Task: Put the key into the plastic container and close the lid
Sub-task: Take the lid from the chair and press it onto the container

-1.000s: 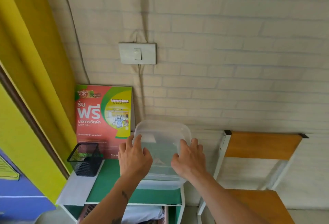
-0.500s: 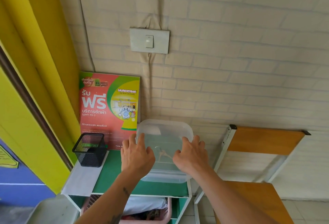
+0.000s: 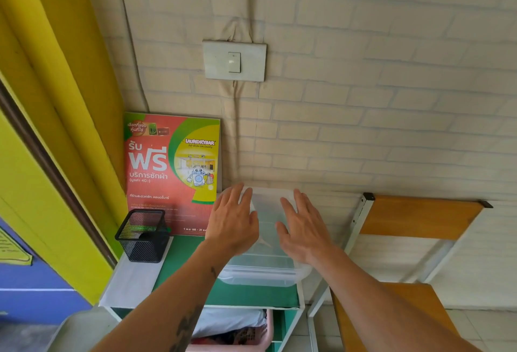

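Clear plastic container (image 3: 263, 267), lid (image 3: 267, 211) on, is set on green surface (image 3: 190, 251) against brick-pattern wall. Key shape faintly seen inside. Left hand (image 3: 232, 220) and right hand (image 3: 303, 228) are laid flat on lid, fingers spread, nothing gripped.

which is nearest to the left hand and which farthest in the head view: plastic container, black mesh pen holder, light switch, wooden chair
From the left hand:
1. plastic container, directly under the hand, on the green shelf top.
2. black mesh pen holder, to its left on the same top.
3. light switch, up on the wall.
4. wooden chair, far right, past the right hand.
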Demonstrator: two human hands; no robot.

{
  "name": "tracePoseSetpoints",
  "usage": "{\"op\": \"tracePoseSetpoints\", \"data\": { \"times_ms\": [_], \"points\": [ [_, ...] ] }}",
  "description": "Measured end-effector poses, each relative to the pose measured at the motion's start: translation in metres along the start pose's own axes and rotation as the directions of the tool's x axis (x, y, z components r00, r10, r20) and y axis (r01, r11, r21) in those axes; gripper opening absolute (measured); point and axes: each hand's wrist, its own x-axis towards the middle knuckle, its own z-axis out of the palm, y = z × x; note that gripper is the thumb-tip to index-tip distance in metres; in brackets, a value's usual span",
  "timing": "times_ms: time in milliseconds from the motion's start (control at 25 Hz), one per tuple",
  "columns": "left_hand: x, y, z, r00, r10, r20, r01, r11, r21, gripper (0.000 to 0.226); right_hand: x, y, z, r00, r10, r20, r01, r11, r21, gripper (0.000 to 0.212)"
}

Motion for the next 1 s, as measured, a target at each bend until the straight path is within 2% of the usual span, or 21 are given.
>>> {"op": "tracePoseSetpoints", "data": {
  "times_ms": [120, 320, 600, 1000],
  "points": [
    [0.010, -0.004, 0.008, 0.991, 0.068, 0.116, -0.079, 0.993, 0.090, 0.065, 0.006, 0.007, 0.005, 0.997, -0.018, 0.073, 0.019, 1.000, -0.016, 0.070],
    [0.014, -0.009, 0.019, 0.962, 0.054, 0.267, -0.098, 0.983, 0.158, 0.071, 0.009, 0.013, 0.018, 0.994, -0.034, 0.105, 0.036, 0.999, -0.019, 0.074],
    [0.014, -0.015, 0.035, 0.973, 0.032, 0.228, -0.072, 0.983, 0.169, 0.076, 0.018, 0.019, 0.026, 0.994, -0.050, 0.101, 0.056, 0.997, -0.056, 0.076],
    [0.015, -0.016, 0.031, 0.963, 0.042, 0.267, -0.082, 0.987, 0.140, 0.073, 0.016, 0.017, 0.025, 0.992, -0.039, 0.123, 0.045, 0.998, -0.041, 0.076]
  ]
}}
